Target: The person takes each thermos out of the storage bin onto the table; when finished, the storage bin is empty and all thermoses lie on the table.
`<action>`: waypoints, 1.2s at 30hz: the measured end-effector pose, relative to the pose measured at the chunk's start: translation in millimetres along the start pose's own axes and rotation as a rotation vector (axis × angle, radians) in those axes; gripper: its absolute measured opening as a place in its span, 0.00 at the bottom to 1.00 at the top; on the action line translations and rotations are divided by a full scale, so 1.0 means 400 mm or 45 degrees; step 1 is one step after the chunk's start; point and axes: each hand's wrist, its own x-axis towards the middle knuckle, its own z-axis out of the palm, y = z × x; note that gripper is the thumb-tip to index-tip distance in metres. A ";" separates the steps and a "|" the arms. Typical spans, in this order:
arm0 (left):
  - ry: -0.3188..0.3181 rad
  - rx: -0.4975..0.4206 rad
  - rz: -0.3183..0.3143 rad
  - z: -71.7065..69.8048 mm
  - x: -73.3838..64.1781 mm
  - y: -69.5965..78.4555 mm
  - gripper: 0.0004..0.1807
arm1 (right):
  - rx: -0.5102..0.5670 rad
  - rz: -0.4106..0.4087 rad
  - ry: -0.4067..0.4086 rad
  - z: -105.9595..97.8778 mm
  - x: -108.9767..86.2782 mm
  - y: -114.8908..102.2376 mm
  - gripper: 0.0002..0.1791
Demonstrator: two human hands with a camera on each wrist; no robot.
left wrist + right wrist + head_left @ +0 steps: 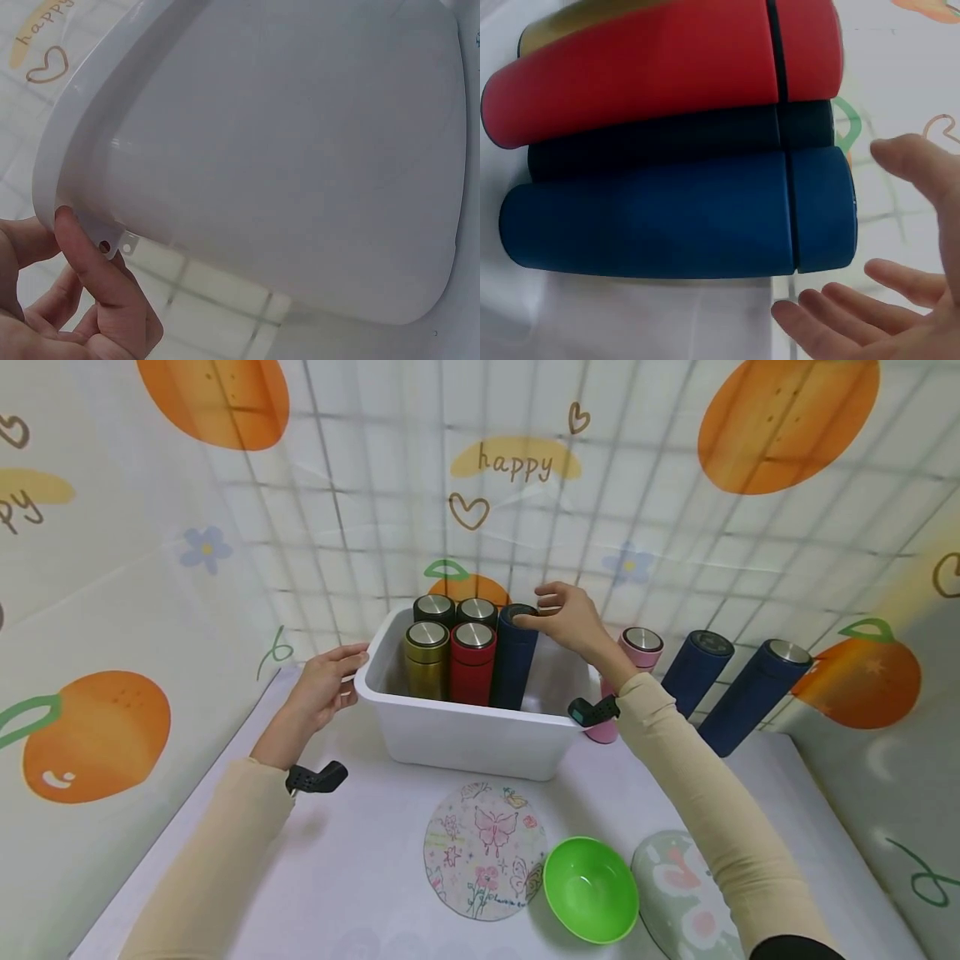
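Note:
A white plastic bin [465, 739] stands on the table with several thermos bottles upright inside. In front are a gold bottle [427, 668] and a red bottle [472, 664]. Behind them show two dark bottles [434, 607], partly hidden. To their right is a blue bottle [515, 660], leaning slightly. My left hand [324, 685] grips the bin's left rim, its fingertips at the lip in the left wrist view. Fingers spread, my right hand [566, 620] is beside the top of the blue bottle; the right wrist view shows a gap between the hand and the cap [825, 210].
Right of the bin stand a pink bottle [641, 647], partly behind my right arm, and two more blue bottles [693, 672]. Nearer me lie a round patterned mat [483, 852], a green bowl [591, 891] and a green floral mat [682, 893]. A printed curtain over a wire grid rises behind.

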 end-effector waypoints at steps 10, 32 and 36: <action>-0.003 -0.004 -0.019 -0.002 -0.007 0.006 0.24 | 0.020 0.051 -0.108 0.022 0.012 -0.005 0.41; 0.027 0.019 -0.003 0.003 -0.002 0.001 0.23 | -0.119 0.090 -0.120 0.049 0.024 0.007 0.38; 0.030 0.021 -0.003 0.003 -0.003 0.002 0.22 | -0.122 0.091 -0.117 0.050 0.024 0.010 0.37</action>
